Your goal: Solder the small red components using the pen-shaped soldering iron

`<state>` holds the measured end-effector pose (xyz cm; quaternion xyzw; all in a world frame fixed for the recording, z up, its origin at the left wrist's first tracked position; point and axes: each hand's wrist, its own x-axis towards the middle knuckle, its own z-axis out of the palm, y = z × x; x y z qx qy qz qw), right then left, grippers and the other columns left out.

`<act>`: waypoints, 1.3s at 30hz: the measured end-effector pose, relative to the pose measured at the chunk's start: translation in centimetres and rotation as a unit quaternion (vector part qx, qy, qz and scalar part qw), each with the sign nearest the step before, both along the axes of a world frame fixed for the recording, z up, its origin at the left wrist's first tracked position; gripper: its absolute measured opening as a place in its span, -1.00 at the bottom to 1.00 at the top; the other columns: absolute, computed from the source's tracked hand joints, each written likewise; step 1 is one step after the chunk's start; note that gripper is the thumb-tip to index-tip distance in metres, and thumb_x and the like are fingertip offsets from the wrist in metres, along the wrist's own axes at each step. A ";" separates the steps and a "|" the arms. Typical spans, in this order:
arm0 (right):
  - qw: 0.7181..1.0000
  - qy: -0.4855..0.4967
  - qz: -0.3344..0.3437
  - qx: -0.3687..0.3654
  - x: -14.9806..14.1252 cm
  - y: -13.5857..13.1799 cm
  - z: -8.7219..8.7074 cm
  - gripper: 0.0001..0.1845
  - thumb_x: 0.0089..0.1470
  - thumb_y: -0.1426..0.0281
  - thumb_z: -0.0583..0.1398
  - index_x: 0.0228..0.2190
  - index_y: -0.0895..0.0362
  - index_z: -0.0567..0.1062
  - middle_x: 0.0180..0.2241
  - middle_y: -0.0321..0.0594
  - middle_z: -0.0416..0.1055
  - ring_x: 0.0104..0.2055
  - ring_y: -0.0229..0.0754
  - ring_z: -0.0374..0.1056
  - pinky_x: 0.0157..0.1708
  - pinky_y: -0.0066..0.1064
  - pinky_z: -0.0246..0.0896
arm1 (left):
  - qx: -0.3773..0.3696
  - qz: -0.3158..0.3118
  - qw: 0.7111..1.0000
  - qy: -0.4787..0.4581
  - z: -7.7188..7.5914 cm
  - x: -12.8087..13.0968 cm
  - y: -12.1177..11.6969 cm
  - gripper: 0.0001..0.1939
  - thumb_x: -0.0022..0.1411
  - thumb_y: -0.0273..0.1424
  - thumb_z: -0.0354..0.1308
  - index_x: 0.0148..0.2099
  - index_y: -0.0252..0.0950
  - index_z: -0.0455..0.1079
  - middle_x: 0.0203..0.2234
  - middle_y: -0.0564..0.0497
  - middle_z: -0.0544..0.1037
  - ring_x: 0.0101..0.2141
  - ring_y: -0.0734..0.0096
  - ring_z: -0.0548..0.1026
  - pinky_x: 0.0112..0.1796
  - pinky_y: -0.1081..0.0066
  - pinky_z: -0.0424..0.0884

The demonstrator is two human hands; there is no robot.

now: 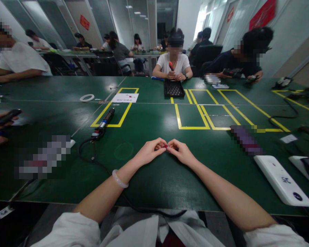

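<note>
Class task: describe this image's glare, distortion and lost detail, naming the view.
Head view: soft sheen on the green tabletop; the right wall slants, wide-lens style; blocky pixelation masks the device at left; the red item between the fingers of the left hand and right hand is too small to identify.

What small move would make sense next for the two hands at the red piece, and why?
Probably easing the right hand back slightly while the left hand holds the red piece. Both hands' fingertips meet at this tiny piece and cover much of it, so its shape is hard to tell; a small gap should show more.
</note>
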<state>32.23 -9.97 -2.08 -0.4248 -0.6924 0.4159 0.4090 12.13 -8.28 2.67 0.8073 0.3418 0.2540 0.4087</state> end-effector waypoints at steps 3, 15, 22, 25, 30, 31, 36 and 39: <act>0.999 0.028 0.009 -0.035 0.0 0.0 0.0 -0.77 0.17 0.22 0.16 -0.29 0.15 0.41 -0.41 -0.24 0.45 -0.38 -0.24 0.37 -0.33 -0.41 0.26 | 0.045 0.002 0.999 0.028 -0.2 0.0 -0.1 -0.77 0.25 -0.35 0.10 -0.04 -0.23 0.37 -0.22 0.04 0.53 -0.28 0.44 0.46 -0.20 0.45 0.36; 0.999 0.045 0.024 -0.006 -0.2 0.1 -0.3 -0.77 0.11 0.28 0.23 -0.23 0.12 0.37 -0.32 -0.24 0.44 -0.35 -0.25 0.35 -0.33 -0.41 0.23 | 0.055 0.029 0.997 0.043 -0.7 -0.2 0.0 -0.81 0.29 -0.30 0.07 -0.08 -0.22 0.38 -0.25 0.05 0.56 -0.24 0.42 0.51 -0.18 0.44 0.37; 1.000 0.029 0.007 -0.008 0.1 0.2 -0.4 -0.77 0.14 0.26 0.20 -0.21 0.13 0.39 -0.31 -0.22 0.43 -0.32 -0.24 0.34 -0.33 -0.41 0.23 | 0.133 0.136 0.978 0.089 1.0 -4.1 3.1 -0.69 0.32 -0.16 0.00 -0.02 -0.23 0.35 -0.17 0.00 0.56 -0.16 0.34 0.51 -0.13 0.37 0.38; 1.000 0.021 0.009 -0.016 0.0 0.3 -0.4 -0.77 0.14 0.25 0.20 -0.22 0.13 0.39 -0.32 -0.22 0.43 -0.33 -0.24 0.33 -0.35 -0.42 0.22 | 0.223 0.293 0.912 0.183 1.1 -9.1 5.9 -0.65 0.30 -0.17 0.02 0.01 -0.27 0.35 -0.09 -0.09 0.51 -0.06 0.19 0.45 -0.02 0.21 0.32; 1.000 0.006 0.013 -0.023 -0.1 0.1 0.1 -0.78 0.13 0.26 0.20 -0.24 0.13 0.40 -0.34 -0.23 0.42 -0.36 -0.26 0.31 -0.37 -0.43 0.19 | 0.209 0.499 0.770 0.339 -0.1 -18.2 8.4 -0.33 0.17 -0.12 0.15 0.20 -0.45 0.20 0.10 -0.34 0.33 0.03 -0.18 0.32 -0.06 0.00 0.29; 1.000 0.005 0.014 -0.023 -0.1 0.0 0.2 -0.78 0.13 0.26 0.20 -0.24 0.13 0.40 -0.35 -0.24 0.42 -0.37 -0.26 0.31 -0.38 -0.43 0.19 | 0.175 0.511 0.764 0.352 -0.3 -19.4 8.6 -0.28 0.16 -0.10 0.16 0.23 -0.46 0.17 0.11 -0.36 0.31 0.03 -0.21 0.32 -0.09 -0.01 0.30; 1.000 -0.003 0.015 -0.019 0.0 0.0 0.3 -0.77 0.14 0.24 0.20 -0.24 0.13 0.40 -0.35 -0.24 0.42 -0.37 -0.26 0.30 -0.38 -0.44 0.20 | 0.030 0.488 0.781 0.390 -0.6 -21.8 9.2 -0.34 0.12 -0.15 0.20 0.20 -0.33 0.23 0.03 -0.30 0.40 -0.05 -0.16 0.42 -0.20 0.10 0.35; 1.000 -0.008 0.015 -0.018 0.1 0.0 0.2 -0.76 0.14 0.23 0.19 -0.23 0.14 0.41 -0.34 -0.24 0.43 -0.37 -0.27 0.30 -0.37 -0.44 0.21 | 0.026 0.457 0.794 0.401 -0.5 -21.4 9.6 -0.36 0.07 -0.21 0.25 0.16 -0.35 0.26 0.02 -0.28 0.41 -0.05 -0.10 0.43 -0.18 0.17 0.35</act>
